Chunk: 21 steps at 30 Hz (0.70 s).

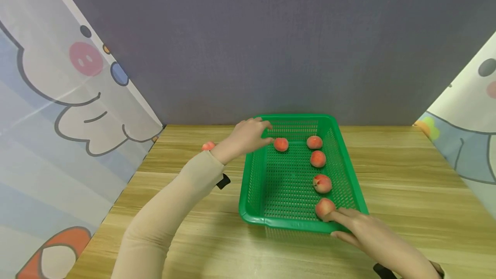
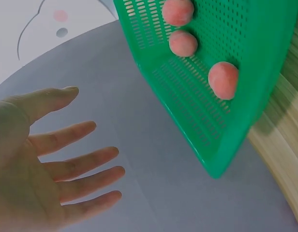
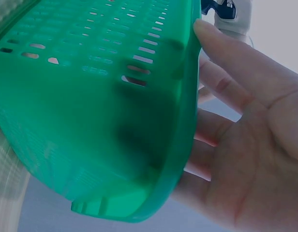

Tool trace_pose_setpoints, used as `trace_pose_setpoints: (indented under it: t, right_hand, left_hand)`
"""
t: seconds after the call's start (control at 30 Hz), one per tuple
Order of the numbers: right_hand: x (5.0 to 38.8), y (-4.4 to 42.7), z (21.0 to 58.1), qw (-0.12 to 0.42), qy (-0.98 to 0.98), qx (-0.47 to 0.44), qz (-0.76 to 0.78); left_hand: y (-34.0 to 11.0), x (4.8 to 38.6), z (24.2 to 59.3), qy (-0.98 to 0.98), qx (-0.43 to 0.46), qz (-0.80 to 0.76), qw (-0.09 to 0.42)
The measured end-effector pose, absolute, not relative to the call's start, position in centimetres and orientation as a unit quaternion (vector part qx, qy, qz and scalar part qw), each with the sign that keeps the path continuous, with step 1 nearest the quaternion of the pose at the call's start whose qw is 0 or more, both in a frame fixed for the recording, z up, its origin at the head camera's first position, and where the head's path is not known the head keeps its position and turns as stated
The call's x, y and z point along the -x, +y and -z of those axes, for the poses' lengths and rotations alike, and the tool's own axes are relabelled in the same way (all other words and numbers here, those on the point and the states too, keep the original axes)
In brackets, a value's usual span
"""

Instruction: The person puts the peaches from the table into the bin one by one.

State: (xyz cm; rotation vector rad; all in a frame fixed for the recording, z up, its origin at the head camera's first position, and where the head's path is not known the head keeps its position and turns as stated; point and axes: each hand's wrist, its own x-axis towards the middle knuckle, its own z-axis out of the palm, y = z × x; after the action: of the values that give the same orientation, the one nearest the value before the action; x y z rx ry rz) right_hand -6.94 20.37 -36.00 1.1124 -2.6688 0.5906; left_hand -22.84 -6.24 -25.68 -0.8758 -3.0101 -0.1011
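A green plastic basket [image 1: 302, 226] stands on the table, with several reddish peaches along its right side. Another peach [image 1: 280, 144] sits at the back left inside it. My left hand [image 1: 249, 136] hovers over the basket's left back rim, fingers spread and nothing held, as the left wrist view also shows. At the near right corner, my right hand [image 1: 362, 231] grips the basket rim, thumb outside and fingers on the inner side. The index finger partly covers the nearest peach [image 1: 324, 207]; whether it presses on that peach is unclear.
One peach [image 1: 208, 146] lies on the wooden table [image 1: 403, 193] left of the basket, partly hidden by my left forearm. A grey panel [image 1: 271, 46] rises behind the table. Cartoon-printed sheets [image 1: 38, 141] hang at both sides.
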Motion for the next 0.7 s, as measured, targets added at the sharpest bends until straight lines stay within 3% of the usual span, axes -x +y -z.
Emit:
trace_pose_setpoints:
  t: [0.7]
  right_hand:
    - [6.9, 20.4, 36.2, 0.121, -0.892, -0.386, -0.202]
  left_hand:
    - [-12.7, 22.5, 28.3, -0.973, 0.2, 0.117, 0.012]
